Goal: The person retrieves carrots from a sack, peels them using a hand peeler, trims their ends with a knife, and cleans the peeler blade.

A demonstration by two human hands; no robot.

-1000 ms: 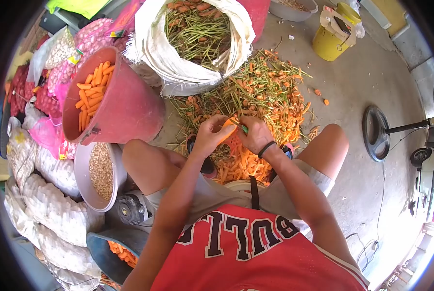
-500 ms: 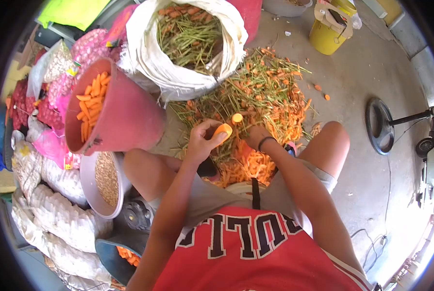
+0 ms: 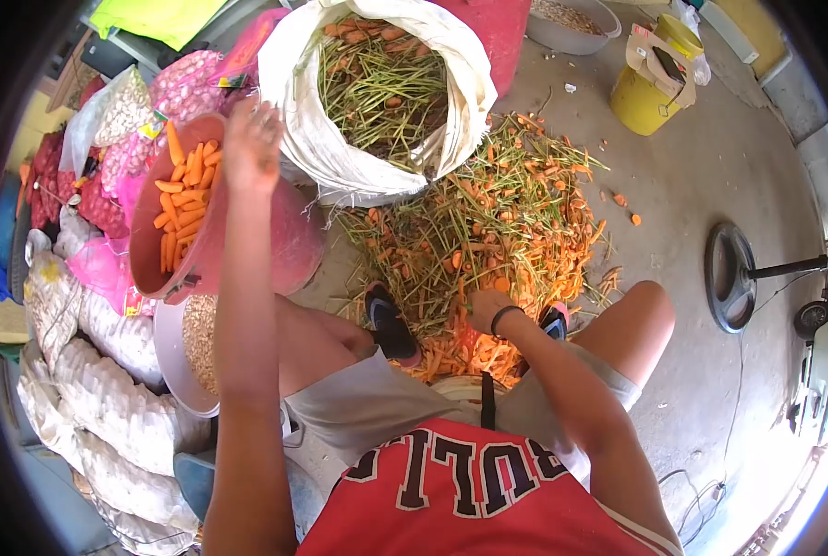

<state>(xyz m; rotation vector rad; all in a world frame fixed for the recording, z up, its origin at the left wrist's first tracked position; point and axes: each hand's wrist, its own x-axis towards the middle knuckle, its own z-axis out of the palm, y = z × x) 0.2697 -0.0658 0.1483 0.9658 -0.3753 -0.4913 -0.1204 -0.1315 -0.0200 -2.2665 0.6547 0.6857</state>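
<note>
1. Beside the mouth of the red bucket [image 3: 270,236], the left hand [image 3: 252,148] is stretched out with its fingers loosely extended; I see nothing held in it, though blur hides the fingertips.
2. Low over the pile of peelings and stalks [image 3: 488,218], the right hand [image 3: 491,310] has its fingers curled, it seems around a small green tool [image 3: 470,304], of which only little is visible.
3. What could go wrong, in my judgement: one carrot [image 3: 174,144] stands with its tip close to the bucket's rim, so a short or careless toss could send such a piece to the floor.
4. Also, the left forearm passes just beside the bucket; a bump from it might shake the load. The curled right hand could nick a finger, if the tool has a blade.
5. Inside the bucket lie the carrots [image 3: 187,199]: bright orange, smooth-looking, long and tapering, without leaves, heaped at different angles and touching one another.
</note>
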